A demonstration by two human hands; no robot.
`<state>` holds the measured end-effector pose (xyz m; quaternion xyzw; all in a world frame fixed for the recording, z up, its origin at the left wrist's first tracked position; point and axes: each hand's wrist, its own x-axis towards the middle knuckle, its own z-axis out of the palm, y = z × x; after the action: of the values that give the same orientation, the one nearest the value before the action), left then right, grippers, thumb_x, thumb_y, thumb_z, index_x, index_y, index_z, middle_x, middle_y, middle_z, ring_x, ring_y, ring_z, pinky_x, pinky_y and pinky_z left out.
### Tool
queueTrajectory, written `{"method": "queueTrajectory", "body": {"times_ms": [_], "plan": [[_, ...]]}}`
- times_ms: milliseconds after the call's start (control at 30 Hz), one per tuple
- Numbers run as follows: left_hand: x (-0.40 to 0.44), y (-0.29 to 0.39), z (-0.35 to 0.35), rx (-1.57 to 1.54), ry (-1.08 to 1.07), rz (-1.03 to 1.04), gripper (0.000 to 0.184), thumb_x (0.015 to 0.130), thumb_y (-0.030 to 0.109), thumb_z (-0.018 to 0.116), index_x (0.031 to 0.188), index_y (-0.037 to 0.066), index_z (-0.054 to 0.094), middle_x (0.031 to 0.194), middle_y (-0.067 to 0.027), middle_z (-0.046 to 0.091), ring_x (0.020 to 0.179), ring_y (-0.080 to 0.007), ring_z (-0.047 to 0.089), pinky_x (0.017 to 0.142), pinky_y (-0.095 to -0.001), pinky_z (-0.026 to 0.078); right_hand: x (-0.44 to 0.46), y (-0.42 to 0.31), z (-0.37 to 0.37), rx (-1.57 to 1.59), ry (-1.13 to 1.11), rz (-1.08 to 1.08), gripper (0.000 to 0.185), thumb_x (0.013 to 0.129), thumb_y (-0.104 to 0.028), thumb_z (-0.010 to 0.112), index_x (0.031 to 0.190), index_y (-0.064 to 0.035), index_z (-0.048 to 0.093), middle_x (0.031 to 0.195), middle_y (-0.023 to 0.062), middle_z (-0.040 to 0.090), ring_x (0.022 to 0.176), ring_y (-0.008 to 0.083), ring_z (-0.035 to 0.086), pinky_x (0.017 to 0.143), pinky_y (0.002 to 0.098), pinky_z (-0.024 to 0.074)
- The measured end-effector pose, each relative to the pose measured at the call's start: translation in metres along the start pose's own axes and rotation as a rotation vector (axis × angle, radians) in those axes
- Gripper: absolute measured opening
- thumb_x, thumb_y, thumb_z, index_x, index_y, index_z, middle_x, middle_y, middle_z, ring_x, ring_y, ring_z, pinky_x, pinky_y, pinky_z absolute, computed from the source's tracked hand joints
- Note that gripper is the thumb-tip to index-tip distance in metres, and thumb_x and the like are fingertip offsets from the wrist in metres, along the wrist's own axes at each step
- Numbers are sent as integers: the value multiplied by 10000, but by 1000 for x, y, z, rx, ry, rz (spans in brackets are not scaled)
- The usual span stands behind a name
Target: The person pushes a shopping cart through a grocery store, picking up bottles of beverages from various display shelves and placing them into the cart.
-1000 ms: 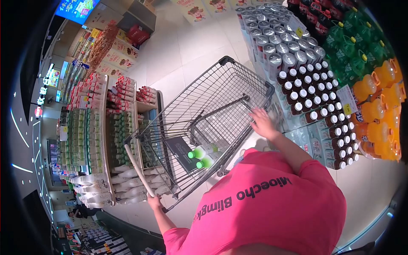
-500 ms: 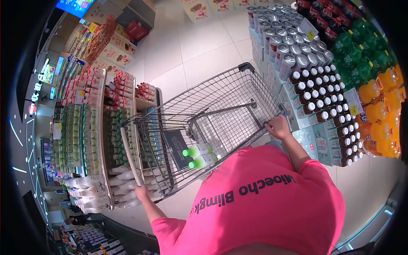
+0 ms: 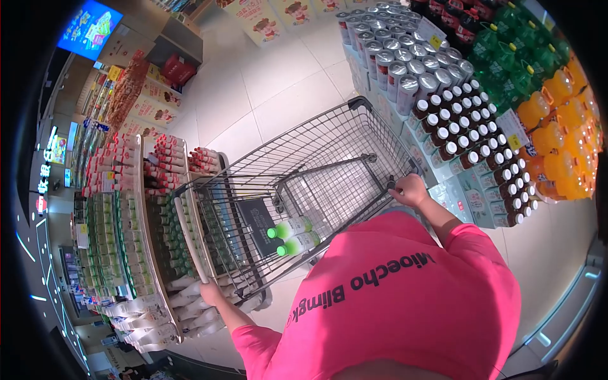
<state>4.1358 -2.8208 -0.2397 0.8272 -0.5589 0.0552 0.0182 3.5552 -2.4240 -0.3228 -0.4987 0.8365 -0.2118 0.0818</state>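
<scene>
A grey wire shopping cart (image 3: 304,145) stands in front of me, its pale handle bar (image 3: 190,240) at the left. My left hand (image 3: 211,292) is closed round the lower end of that bar. At the cart's right front corner, my right hand (image 3: 410,190) grips the rim of the basket, with the fingers wrapped over it. Two bottles with bright green caps (image 3: 297,242) lie side by side in the cart, near a dark panel (image 3: 258,225) at its handle end.
Shelves of bottles (image 3: 149,234) stand close on the left of the cart. On the right are stacked cans (image 3: 405,69), brown bottles with white caps (image 3: 459,136), green bottles (image 3: 513,69) and orange bottles (image 3: 560,145). Tiled floor (image 3: 253,88) extends beyond the cart.
My right hand, open above the cart's side a second ago, has closed on the rim at the front corner. The cart has turned slightly, while my left hand has stayed on the bar.
</scene>
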Motion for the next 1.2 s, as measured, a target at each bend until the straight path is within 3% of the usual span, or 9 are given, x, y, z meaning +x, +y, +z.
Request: {"method": "queueTrajectory", "body": {"times_ms": [333,467,567,633,733,867,1067,1133,1200], "plan": [[-8,34,6,71,118,56,322,780,310,624,942,36,575,862,-186,669,803,-371,655,675,-477,521,-4,35,-9,127,-18,49,208,713,-288,623,598,-115,633,620,73,609,628,302,591,624,399,456],[-14,59,1,152,85,-28,442,732,297,675,1070,59,520,1057,-179,609,932,-375,610,745,-476,499,-11,49,-6,233,77,-2,155,714,-240,630,613,-122,635,665,48,618,678,263,597,720,374,439],[-76,113,-24,18,292,158,573,704,263,694,1185,46,471,1192,-193,509,1060,-361,536,846,-465,458,-14,54,-6,243,92,-15,141,710,-238,637,623,-127,635,697,31,619,737,229,596,811,380,401],[-114,132,-8,-248,362,591,614,714,118,663,1252,-43,416,1221,-222,471,1128,-362,475,960,-437,388,-14,59,-5,245,48,-8,137,705,-240,643,624,-130,635,714,24,618,772,210,591,864,395,367],[-216,180,-10,-732,-242,975,485,757,57,639,1212,-11,485,1098,-176,545,999,-296,551,904,-386,427,-15,67,-1,225,14,25,144,703,-236,648,612,-126,624,698,21,607,767,211,586,880,407,348],[-284,215,15,-416,-431,1269,344,796,210,631,1076,11,597,950,-158,628,921,-347,597,831,-360,465,-19,71,-10,255,39,19,149,698,-222,663,601,-124,606,686,13,593,761,207,580,883,403,343],[-276,227,101,-358,-1226,849,463,805,297,636,1105,-52,586,1009,-200,660,949,-278,632,840,-321,462,-21,78,-15,316,38,19,153,700,-202,678,611,-113,590,689,9,584,756,208,572,883,399,340],[-278,231,86,-386,-1307,829,500,793,297,642,1107,-87,574,1011,-194,658,962,-237,621,846,-305,457,-22,77,-21,312,16,29,106,689,-188,686,657,-114,616,733,35,605,777,229,582,864,387,372],[-281,233,81,-409,-1351,807,508,788,296,642,1102,-97,570,1009,-186,659,958,-239,621,848,-305,457,-20,72,-26,414,324,72,93,697,-138,664,760,-88,617,793,69,608,801,262,577,838,402,403]]}}
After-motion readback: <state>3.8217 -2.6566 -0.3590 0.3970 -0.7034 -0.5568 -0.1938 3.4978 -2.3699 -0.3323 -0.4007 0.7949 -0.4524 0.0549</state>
